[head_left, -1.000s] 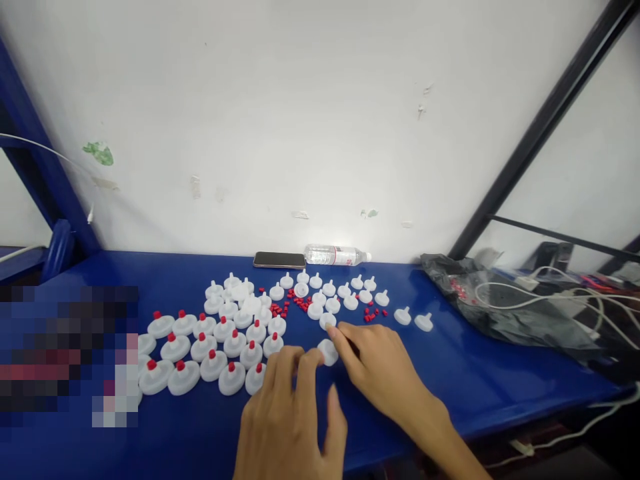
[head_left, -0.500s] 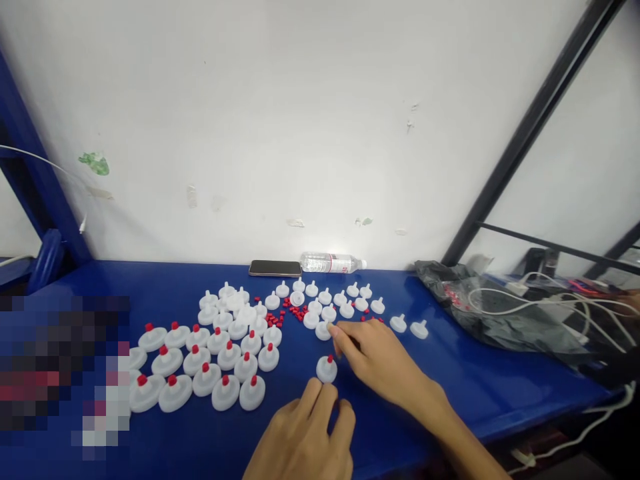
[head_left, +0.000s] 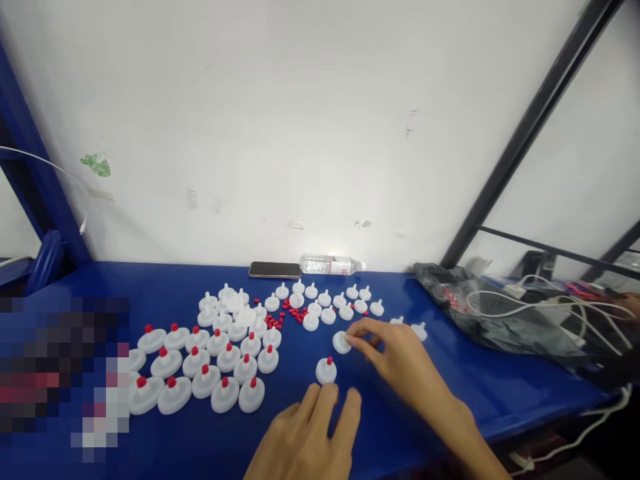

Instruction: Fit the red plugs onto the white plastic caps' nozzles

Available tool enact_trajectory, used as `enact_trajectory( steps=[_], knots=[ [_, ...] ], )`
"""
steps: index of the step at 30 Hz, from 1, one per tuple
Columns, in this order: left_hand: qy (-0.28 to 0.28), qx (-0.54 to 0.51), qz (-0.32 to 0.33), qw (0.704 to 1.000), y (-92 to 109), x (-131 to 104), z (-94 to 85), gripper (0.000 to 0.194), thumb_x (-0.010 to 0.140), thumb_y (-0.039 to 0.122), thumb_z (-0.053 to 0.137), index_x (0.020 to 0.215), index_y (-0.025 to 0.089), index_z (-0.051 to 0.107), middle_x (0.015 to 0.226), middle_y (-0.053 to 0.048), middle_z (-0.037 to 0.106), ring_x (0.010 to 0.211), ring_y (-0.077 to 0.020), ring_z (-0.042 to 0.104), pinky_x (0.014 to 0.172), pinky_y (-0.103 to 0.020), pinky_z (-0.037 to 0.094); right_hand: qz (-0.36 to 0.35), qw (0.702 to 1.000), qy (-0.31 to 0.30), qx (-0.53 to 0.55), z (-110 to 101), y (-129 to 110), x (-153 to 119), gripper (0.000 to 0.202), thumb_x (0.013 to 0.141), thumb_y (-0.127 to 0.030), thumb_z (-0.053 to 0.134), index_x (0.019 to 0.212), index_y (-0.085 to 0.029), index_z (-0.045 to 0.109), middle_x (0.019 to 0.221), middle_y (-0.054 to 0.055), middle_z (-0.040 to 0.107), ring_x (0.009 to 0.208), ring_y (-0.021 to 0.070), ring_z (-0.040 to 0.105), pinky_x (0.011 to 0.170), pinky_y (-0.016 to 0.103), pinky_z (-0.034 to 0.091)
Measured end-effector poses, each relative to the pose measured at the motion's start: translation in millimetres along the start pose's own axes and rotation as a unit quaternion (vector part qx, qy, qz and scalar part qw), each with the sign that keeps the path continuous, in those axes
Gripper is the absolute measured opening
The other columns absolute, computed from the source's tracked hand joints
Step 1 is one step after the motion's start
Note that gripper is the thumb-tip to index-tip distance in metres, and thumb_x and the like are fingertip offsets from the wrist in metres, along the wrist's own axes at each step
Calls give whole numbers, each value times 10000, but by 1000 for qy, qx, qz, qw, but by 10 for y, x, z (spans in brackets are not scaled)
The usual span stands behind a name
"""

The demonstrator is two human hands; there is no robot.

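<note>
My right hand (head_left: 395, 353) pinches a white spouted cap (head_left: 342, 343) between thumb and fingertips, close to the table surface. Nearer to me, a white cap with a red tip (head_left: 326, 371) stands upright by itself. My left hand (head_left: 310, 433) is spread just in front of it, fingertips at its near rim; whether they touch it I cannot tell. The left thumb is hidden. Farther back are several white spouted caps (head_left: 311, 321) without red tips, with loose small red tips (head_left: 296, 313) scattered among them.
Rows of red-tipped white caps (head_left: 229, 357) cover the left part of the blue table (head_left: 480, 393). Along the wall lie a phone (head_left: 275, 270) and a plastic bottle (head_left: 333, 265). At right, a dark plastic bag (head_left: 490, 327) has white cables (head_left: 540, 303) over it.
My right hand has moved right and slightly toward me, drawing a white spouted cap away from the group. My left fingers have spread a little; the red-tipped cap near them stays put.
</note>
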State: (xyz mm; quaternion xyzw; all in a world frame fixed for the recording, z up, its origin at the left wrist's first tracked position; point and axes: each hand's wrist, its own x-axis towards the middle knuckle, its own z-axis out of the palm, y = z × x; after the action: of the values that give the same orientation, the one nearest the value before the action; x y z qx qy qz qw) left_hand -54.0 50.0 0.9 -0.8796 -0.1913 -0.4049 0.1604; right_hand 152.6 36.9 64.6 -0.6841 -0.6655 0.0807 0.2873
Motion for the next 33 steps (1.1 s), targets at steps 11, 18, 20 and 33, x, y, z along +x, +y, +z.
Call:
enact_trajectory(
  steps=[11, 18, 20, 33],
  knots=[
    [-25, -17, -3, 1000, 6, -15, -4, 254, 1028, 195, 422, 1189, 156, 615, 1088, -81, 734, 853, -175, 761, 563, -244, 566, 40, 969, -91, 226, -116, -4, -427, 280, 946, -477, 691, 965, -219, 799, 846, 11, 789, 523, 116, 650, 550, 222, 480],
    [-54, -14, -2, 998, 1, -43, 25, 279, 1048, 187, 385, 1214, 156, 607, 1067, -72, 748, 882, -196, 762, 554, -264, 569, 5, 996, 7, -88, -87, 467, 88, 204, 987, -314, 610, 1084, -230, 769, 1069, 54, 795, 854, 230, 730, 803, 336, 511],
    [-61, -14, -6, 998, 2, -45, 33, 288, 1046, 185, 367, 1193, 158, 612, 1046, -74, 749, 874, -207, 763, 536, -273, 567, 8, 995, -11, -97, -44, 532, 146, 201, 975, -301, 621, 1092, -220, 762, 1072, 63, 787, 859, 231, 724, 800, 338, 510],
    [-134, -10, -6, 991, 15, -78, 6, 267, 1027, 193, 418, 1206, 195, 616, 1098, -66, 736, 888, -202, 746, 552, -260, 559, -11, 1000, -25, -14, -18, 457, 10, 185, 1021, -332, 577, 963, -211, 705, 933, 31, 747, 839, 201, 692, 800, 308, 484]
  ],
)
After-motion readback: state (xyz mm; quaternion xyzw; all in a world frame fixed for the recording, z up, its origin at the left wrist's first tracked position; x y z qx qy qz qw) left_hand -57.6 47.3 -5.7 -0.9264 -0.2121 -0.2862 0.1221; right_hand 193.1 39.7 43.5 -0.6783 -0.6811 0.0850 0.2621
